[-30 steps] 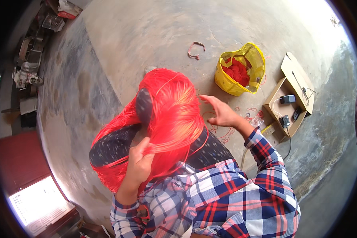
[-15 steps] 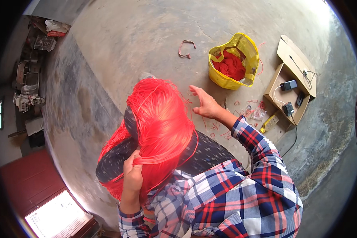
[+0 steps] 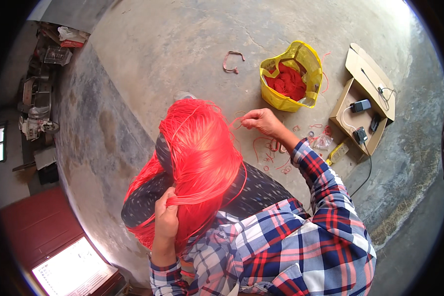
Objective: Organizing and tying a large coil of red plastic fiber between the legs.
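Note:
A large hank of glossy red cord point(image 3: 202, 143) lies draped over my knee and hangs down on both sides of it. My left hand point(image 3: 166, 214) is closed round a bunch of its strands at the near left side. To the right of the hank, my right hand point(image 3: 262, 122) pinches a thin red strand point(image 3: 236, 122) between thumb and fingertips. That strand runs toward the hank's right edge; whether it joins the hank I cannot tell.
Ahead on the concrete floor stands a yellow bag point(image 3: 281, 102) with red cord inside. Right of it, an open cardboard box point(image 3: 347, 101) holds black adapters and cables. Red scraps point(image 3: 276, 158) and a yellow tool point(image 3: 336, 152) lie nearby. A braided cord loop point(image 3: 227, 61) lies farther off.
My right hand has gone from open, fingers spread, to pinching a thin red strand, and its wrist has turned. My left hand keeps its grip on the bunch.

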Available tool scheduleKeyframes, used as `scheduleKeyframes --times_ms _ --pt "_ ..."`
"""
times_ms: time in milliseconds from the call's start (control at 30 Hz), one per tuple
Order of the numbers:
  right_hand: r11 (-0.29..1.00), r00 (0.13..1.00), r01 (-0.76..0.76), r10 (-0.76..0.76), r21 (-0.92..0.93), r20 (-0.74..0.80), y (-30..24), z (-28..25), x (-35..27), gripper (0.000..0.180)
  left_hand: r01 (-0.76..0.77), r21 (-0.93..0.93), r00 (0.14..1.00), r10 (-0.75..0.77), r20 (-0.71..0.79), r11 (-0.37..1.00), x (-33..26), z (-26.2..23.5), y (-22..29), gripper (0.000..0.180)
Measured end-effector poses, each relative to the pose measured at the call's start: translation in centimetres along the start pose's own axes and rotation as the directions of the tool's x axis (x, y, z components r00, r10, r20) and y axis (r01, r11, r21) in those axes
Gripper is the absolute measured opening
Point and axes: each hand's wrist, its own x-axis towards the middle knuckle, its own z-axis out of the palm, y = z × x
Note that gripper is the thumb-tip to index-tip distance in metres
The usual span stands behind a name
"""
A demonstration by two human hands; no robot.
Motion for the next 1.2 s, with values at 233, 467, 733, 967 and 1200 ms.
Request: scheduleKeyframes --times_ms 233,467,733,967,1200 --pt "0.925 0.991 -0.122 0.134 0.360 -0.007 -4.9 -5.1 -1.8 0.014 -0.021 0.003 1.000 0.021 -0.001 1.000 0.2 -0.1 0.1 0.032" --pt "0.770 0.998 0.061 -0.028 0.635 -0.062 -6.8 -7.0 -2.5 0.011 -0.026 0.046 0.999 0.025 0.021 0.999 0.1 -0.6 -0.7 0.028" --pt "0.637 0.983 0.183 -0.098 0.749 -0.156 -8.3 -7.9 -2.1 0.009 -0.016 0.053 1.000 0.015 0.025 0.998 -0.2 -0.8 -0.2 0.025" --pt "0.942 0.961 -0.048 0.134 0.332 -0.242 -8.8 -5.3 -1.9 0.040 -0.060 0.219 0.992 0.033 0.123 0.974 0.5 0.6 3.3 0.023" --pt "0.961 0.962 0.192 -0.144 -0.199 0.234 -7.7 -0.1 -3.9 0.055 -0.130 0.227 0.987 0.104 0.121 0.965 2.0 1.5 4.1 0.020"
